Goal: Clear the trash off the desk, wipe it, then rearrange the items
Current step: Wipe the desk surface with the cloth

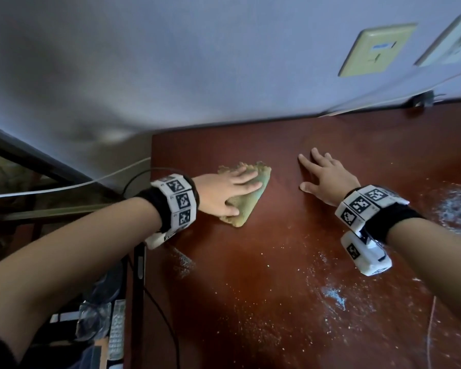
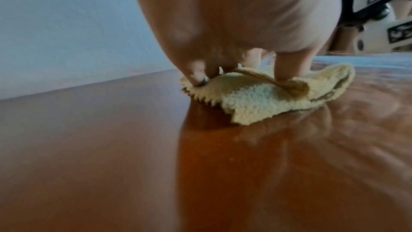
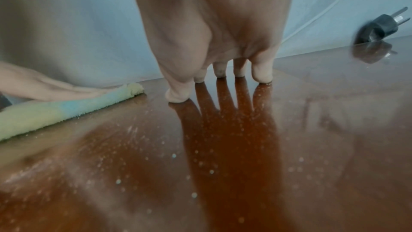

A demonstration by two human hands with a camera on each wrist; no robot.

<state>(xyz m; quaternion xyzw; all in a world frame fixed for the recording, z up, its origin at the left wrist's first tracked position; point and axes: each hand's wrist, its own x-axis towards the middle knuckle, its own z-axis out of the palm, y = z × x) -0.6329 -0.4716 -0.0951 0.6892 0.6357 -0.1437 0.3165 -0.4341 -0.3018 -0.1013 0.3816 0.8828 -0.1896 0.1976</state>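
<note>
A folded yellow-green cloth lies on the dark red-brown desk near its far left corner. My left hand presses flat on the cloth with straight fingers. My right hand rests flat on the bare desk to the right of the cloth, fingers spread, holding nothing. White crumbs and powder are scattered over the near and right parts of the desk.
A black plug with a white cable lies at the desk's back edge by the wall. Wall outlet plates sit above it. Left of the desk, cables and a remote control lie lower down.
</note>
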